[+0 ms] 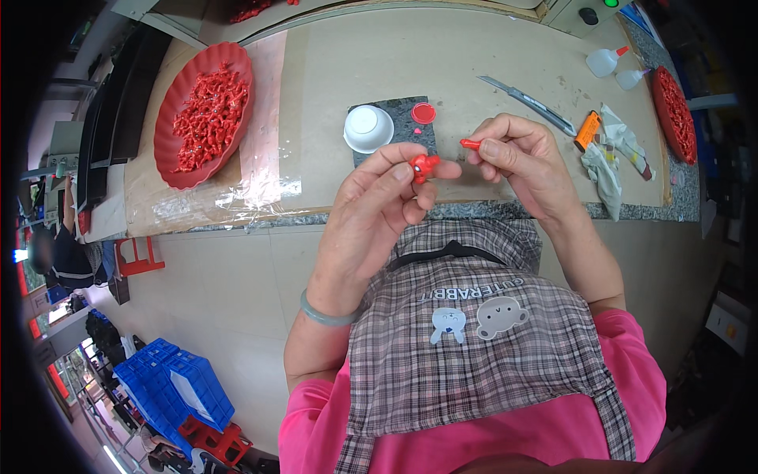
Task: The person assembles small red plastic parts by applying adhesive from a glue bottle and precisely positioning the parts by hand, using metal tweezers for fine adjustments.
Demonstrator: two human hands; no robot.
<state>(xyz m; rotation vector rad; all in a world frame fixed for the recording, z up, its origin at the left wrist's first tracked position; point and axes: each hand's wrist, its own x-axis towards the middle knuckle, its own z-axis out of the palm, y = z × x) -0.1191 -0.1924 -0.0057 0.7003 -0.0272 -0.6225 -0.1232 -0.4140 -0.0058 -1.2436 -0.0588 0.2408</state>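
Pinched in my left hand (371, 197) is a small glossy red figurine (424, 167) with a white and black eye mark. My right hand (530, 162) grips a short, slim red piece (470, 144) between thumb and fingertips. A gap separates the two parts, above the near side of the workbench. Just beyond my left hand, a white bowl-shaped container (368, 130) rests on a dark stone slab (401, 112). On the slab's right side are a small round red dish (424, 113) and a tiny pink bit (418, 131).
A red scalloped tray (164, 146) of small red parts stands left, another red tray (662, 95) far right. A utility knife (530, 106), orange lighter-like object (587, 131), crumpled cloths (603, 175) and white squeeze bottles (603, 62) lie right. Blue crates (178, 387) stand on the floor.
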